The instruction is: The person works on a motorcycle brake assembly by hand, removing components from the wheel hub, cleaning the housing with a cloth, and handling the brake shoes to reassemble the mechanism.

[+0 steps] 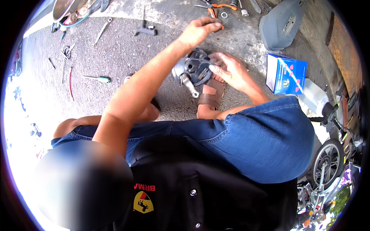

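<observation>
A round black-and-silver machine part [190,67], with a stubby metal arm ending in an eye, stands on the ground in front of me, by my sandalled foot [210,96]. My right hand [228,70] grips its right edge between thumb and fingers; some fingers are blurred. Beyond the part, my left hand [201,30] reaches over with its fingers closed. A small orange-red tip shows at those fingertips, but what it belongs to is hidden. Just past this hand lie orange-handled pliers [221,5] and a pale ring [224,15].
On the ground to the left are a wrench [102,31], a T-handled tool [145,30], a green-handled screwdriver [102,79] and a red-handled tool [71,82]. A metal bowl [63,9] sits far left. Rightward are a grey panel [281,25], a blue box [287,74] and a motorcycle wheel [327,163].
</observation>
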A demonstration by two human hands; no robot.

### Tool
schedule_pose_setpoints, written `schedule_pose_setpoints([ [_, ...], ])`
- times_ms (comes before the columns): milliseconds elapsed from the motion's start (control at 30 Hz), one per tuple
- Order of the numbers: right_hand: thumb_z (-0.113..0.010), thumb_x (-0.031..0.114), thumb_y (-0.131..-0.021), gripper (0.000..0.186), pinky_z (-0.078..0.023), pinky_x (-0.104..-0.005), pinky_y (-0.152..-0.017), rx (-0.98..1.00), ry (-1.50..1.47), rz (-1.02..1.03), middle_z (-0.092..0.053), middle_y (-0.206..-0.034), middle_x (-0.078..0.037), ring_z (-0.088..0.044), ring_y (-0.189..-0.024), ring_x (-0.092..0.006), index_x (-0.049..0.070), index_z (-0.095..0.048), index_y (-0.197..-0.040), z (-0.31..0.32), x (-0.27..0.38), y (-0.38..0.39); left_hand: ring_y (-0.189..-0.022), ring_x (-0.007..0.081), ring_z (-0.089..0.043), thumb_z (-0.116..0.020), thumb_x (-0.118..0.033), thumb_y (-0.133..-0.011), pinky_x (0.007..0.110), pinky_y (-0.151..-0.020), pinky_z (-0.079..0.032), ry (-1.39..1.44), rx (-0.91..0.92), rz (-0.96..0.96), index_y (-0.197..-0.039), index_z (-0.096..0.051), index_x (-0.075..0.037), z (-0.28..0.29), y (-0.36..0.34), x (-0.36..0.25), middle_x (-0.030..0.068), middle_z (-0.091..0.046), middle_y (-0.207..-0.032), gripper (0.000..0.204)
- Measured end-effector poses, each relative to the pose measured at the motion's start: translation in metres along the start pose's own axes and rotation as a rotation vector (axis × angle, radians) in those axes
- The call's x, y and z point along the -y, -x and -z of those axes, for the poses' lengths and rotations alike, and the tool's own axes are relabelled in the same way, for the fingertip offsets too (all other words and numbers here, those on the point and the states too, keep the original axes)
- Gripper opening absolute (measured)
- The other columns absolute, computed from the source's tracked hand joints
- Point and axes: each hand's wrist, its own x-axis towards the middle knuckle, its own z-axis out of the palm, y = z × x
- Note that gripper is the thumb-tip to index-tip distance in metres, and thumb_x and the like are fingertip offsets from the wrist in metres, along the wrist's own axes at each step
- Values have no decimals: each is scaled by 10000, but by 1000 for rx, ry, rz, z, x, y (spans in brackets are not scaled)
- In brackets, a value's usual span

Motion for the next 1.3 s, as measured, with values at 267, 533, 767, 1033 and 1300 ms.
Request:
schedule_pose_setpoints([
  [267, -673, 345, -849, 459, -502, -436, -836, -150, 449, 157, -575, -1077, -145, -594, -1014, -333, 37, -562, -1170, -30, -25, -10, -1036, 213, -620, -610, -421, -896, 346, -873, -486, -445, -131, 421, -1246, -567, -14, 106, 61, 46, 116, -670, -1104, 539],
  [533, -682, 300, -828, 338, -512, -463, -777, -24, 701, 90, -572, -1001, -123, -628, -919, -355, 66, -550, -1033, -29, -16, -28, -841, 193, -648, -587, -446, -899, 324, -695, -530, -566, 62, 537, -1101, -646, -18, 99, 110, 77, 121, -687, -929, 477],
  [767, -677, 267, -834, 273, -506, -451, -685, -80, 495, 141, -579, -880, -143, -639, -814, -357, 38, -579, -945, -21, -38, -41, -775, 174, -640, -599, -374, -907, 314, -686, -514, -495, -85, 488, -1056, -661, 3, 89, 112, 66, 109, -687, -860, 410],
  [1033, -628, 283, -925, 325, -474, -304, -660, -24, -301, -125, -635, -832, -40, -581, -738, -122, -25, -615, -1028, -7, -39, -49, -792, 139, -608, -590, -393, -925, 298, -740, -487, -300, -144, 267, -966, -674, -28, 120, 75, -9, 46, -661, -820, 376],
  [1300, -532, 134, -935, 190, -484, -303, -613, 291, -1244, -455, -632, -864, -100, -589, -673, -173, 1, -586, -1059, -27, -35, -33, -983, 111, -575, -583, -314, -947, 289, -930, -441, 358, 32, 70, -1126, -597, -89, 107, 54, -23, -6, -615, -1067, 288],
])
